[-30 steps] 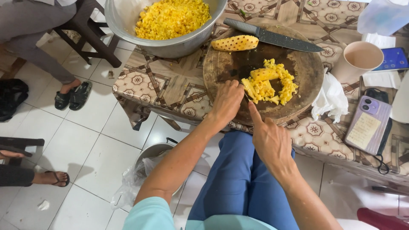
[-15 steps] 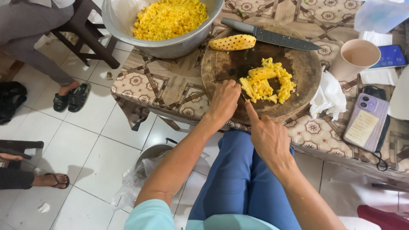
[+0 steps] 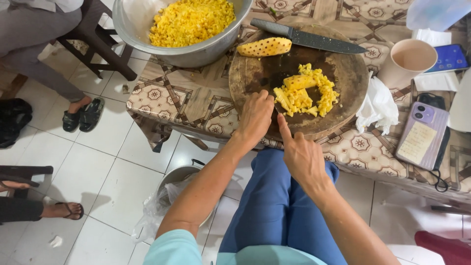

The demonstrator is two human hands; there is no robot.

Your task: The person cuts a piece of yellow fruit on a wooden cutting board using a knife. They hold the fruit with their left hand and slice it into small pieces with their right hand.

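A round dark wooden cutting board [image 3: 343,64] lies on the patterned table. On it sit a pile of chopped yellow pineapple [image 3: 304,93], a pineapple wedge [image 3: 265,47] at the far left, and a long dark knife [image 3: 309,39] along the far rim. My left hand [image 3: 255,118] rests on the board's near edge, fingers curled, just left of the pile. My right hand [image 3: 299,152] is at the near rim with its index finger pointing onto the board and the other fingers curled. I see nothing held in either hand.
A metal bowl [image 3: 196,54] full of chopped pineapple stands at the far left of the table. Right of the board are a white tissue [image 3: 378,105], a pink cup [image 3: 409,59], and two phones [image 3: 424,132] [image 3: 449,58]. Other people's legs, sandals [image 3: 81,115] and a lined pot [image 3: 176,179] occupy the floor.
Both hands stay at the board's near edge with only slight shifts. The view has drifted a little; the pile, wedge and knife lie as before.
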